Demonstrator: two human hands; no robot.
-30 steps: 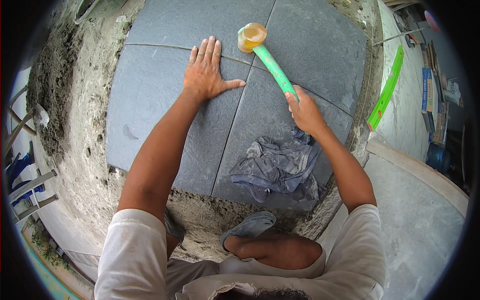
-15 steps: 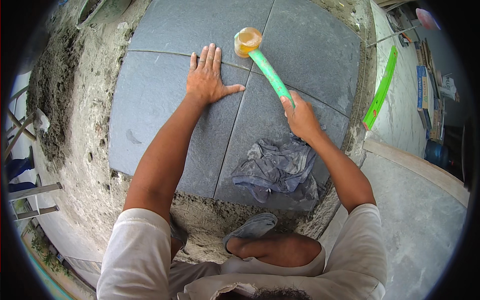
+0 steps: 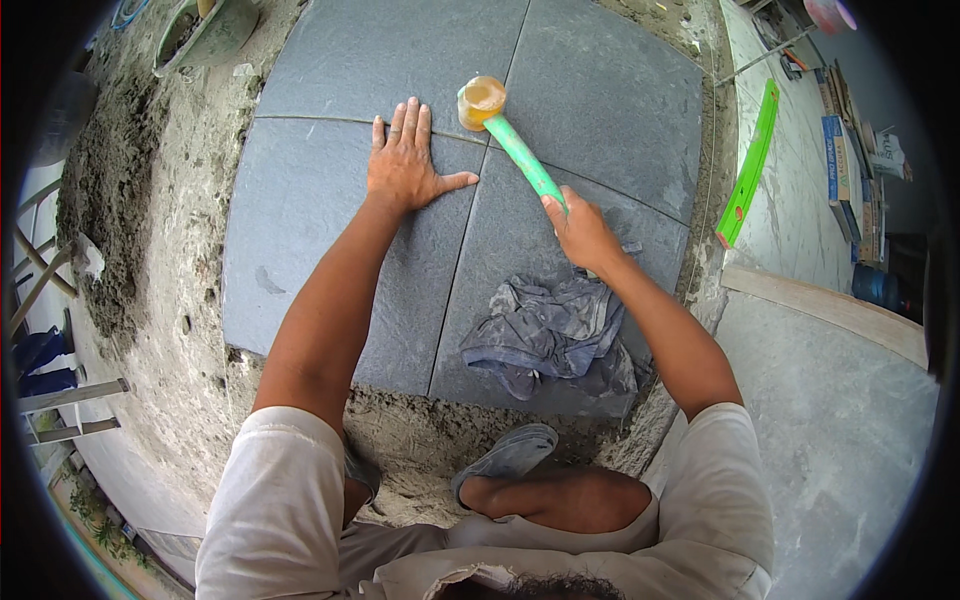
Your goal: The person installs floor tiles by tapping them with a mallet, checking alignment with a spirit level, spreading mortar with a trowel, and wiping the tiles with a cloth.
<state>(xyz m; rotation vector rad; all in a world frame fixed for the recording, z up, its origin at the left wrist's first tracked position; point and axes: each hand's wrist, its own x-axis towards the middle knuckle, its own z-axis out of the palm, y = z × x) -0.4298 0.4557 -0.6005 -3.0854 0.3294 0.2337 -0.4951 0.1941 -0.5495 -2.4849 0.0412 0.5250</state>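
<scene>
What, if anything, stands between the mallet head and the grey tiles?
Nothing visible does. The mallet head is near the corner where the grey tiles meet; the left hand lies to its left and the crumpled cloth nearer the camera.

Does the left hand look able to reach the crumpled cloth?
Probably yes: the left hand lies flat, holding nothing, and only bare grey tiles seem to separate it from the crumpled cloth.

Grey tiles (image 3: 335, 235) lie on sandy ground (image 3: 180, 240), bearing a crumpled cloth (image 3: 545, 335), the fingers (image 3: 411, 124) of the left hand (image 3: 403, 172) and, perhaps, the mallet head (image 3: 482, 101).
</scene>
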